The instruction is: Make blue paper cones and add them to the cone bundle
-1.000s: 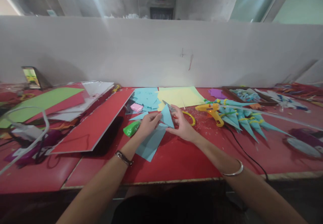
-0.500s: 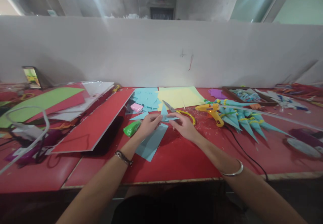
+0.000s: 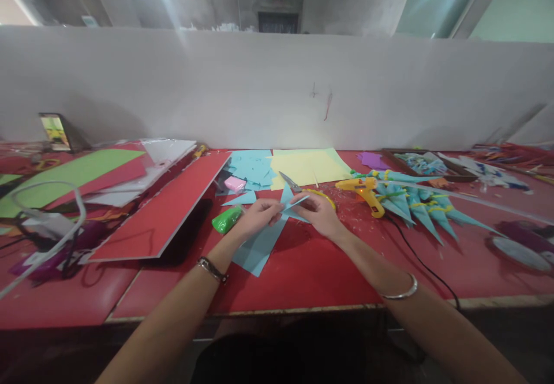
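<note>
A small folded piece of light blue paper (image 3: 288, 195) is pinched between my two hands, its point standing up. My left hand (image 3: 260, 215) grips its left side with the fingertips. On the other side, my right hand (image 3: 318, 211) holds a flap of it between thumb and fingers. Under the hands a blue paper sheet (image 3: 255, 251) lies on the red table. Behind my right hand are scissors (image 3: 291, 182) with yellow handles, partly hidden. Left of my left hand lie a green plastic-wrapped packet (image 3: 227, 220) and a blue paper triangle (image 3: 240, 198).
A yellow glue gun (image 3: 363, 191) stands at right beside pointed blue paper pieces (image 3: 415, 202). Blue paper pieces (image 3: 251, 168) and yellow paper (image 3: 307, 165) lie at the back. A red board (image 3: 173, 211) tilts up at left. A pale wall (image 3: 216, 90) bounds the table.
The folded paper has turned between my hands, and a flap now sticks out at my right fingers. My left hand has shifted slightly right and its fingers have curled in more.
</note>
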The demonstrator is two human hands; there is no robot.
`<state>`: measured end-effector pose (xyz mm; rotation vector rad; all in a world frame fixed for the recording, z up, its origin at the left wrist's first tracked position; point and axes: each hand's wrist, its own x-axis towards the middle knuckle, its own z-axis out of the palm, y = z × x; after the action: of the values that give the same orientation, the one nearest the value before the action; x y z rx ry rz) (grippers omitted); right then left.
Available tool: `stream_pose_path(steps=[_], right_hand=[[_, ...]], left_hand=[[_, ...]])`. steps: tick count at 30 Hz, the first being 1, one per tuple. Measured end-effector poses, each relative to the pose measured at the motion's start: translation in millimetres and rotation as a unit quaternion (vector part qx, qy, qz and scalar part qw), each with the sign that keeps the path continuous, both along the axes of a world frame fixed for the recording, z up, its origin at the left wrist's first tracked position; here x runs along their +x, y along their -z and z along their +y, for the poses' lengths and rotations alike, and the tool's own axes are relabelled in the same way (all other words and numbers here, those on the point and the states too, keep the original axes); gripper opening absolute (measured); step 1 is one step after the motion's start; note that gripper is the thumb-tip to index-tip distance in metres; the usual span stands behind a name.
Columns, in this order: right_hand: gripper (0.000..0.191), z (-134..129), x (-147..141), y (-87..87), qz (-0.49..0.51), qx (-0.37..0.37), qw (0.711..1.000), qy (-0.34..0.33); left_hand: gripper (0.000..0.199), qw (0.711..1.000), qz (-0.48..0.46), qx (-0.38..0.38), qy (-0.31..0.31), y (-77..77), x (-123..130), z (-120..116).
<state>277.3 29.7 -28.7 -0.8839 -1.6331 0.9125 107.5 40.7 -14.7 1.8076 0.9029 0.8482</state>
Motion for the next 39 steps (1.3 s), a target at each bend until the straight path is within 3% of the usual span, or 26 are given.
stream_pose_path(steps=[4, 12, 19, 25, 31, 39], right_hand=[[0.015, 1.3, 0.1, 0.2, -0.007, 0.006, 1.0, 0.0], [0.02, 1.0, 0.4, 0.3, 0.007, -0.063, 0.998, -0.006], [0.017, 1.1, -2.4, 1.1, 0.015, -0.055, 0.998, -0.017], [0.038, 1.5, -3.2, 3.0, 0.055, -0.093, 0.994, 0.003], [0.025, 0.8, -1.7, 0.7, 0.023, -0.155, 0.987, -0.034], [0.027, 1.4, -0.3, 1.4, -0.018, -0.121, 0.992, -0.035]], left_hand=[[0.036, 1.0, 0.014, 0.005, 0.013, 5.3, 1.0, 2.2], [0.04, 0.998, 0.048, 0.023, 0.015, 7.1, 3.1, -0.9], [0.038, 0.995, 0.079, 0.058, -0.003, 8.2, 2.2, 2.2], [0.037, 0.993, 0.089, 0.077, -0.016, 7.4, 2.3, 2.0], [0.039, 0.986, 0.112, 0.118, -0.023, 3.6, 3.0, -0.8], [0.037, 0.988, 0.108, 0.103, -0.026, 4.1, 4.1, -0.6]])
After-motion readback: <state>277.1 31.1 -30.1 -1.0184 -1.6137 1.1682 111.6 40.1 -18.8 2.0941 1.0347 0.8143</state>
